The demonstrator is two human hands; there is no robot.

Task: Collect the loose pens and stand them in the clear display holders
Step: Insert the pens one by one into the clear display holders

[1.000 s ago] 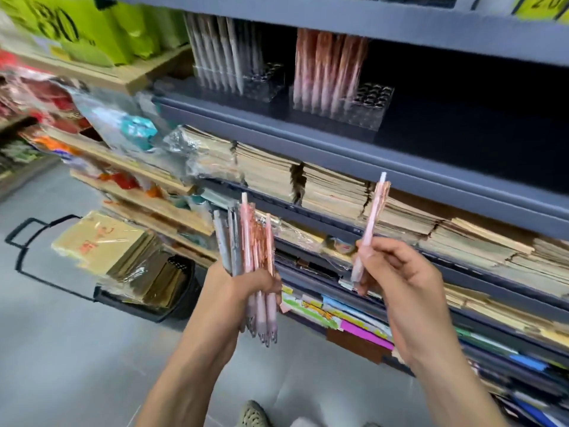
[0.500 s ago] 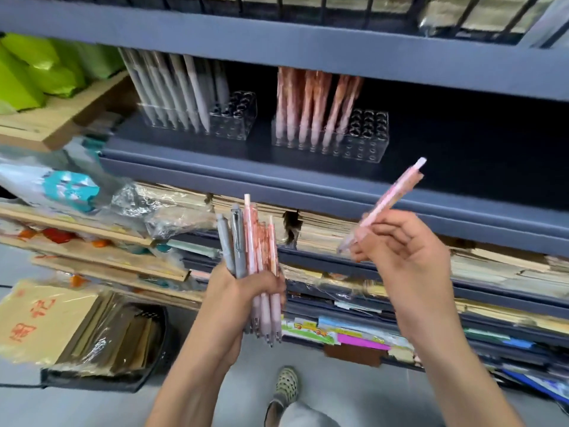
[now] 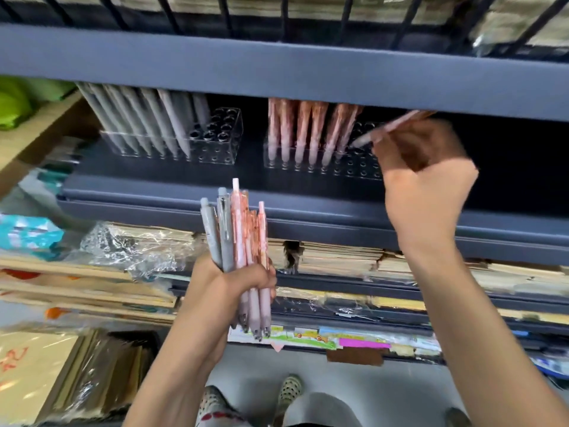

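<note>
Right hand (image 3: 421,180), 2 o'clock: motion-blurred, finger positions unreadable. Pink pen (image 3: 389,128) held in it: smeared, upper end lost under upper shelf lip (image 3: 277,75). Right clear holder (image 3: 308,163): 3 o'clock end hidden behind that hand. Standing grey pens (image 3: 144,121) and standing pink pens (image 3: 303,127): tops hidden by same lip. Bundle of pens (image 3: 240,235) in left hand (image 3: 243,282): mid-barrels covered by fingers. Wrapped packs (image 3: 92,374), 7 o'clock: cut off by frame edges

You have one view only: the wide-angle camera on your head looks forward and down at the dark shelf (image 3: 308,192), close in front of it, with your shoes (image 3: 289,392) at the bottom edge.
</note>
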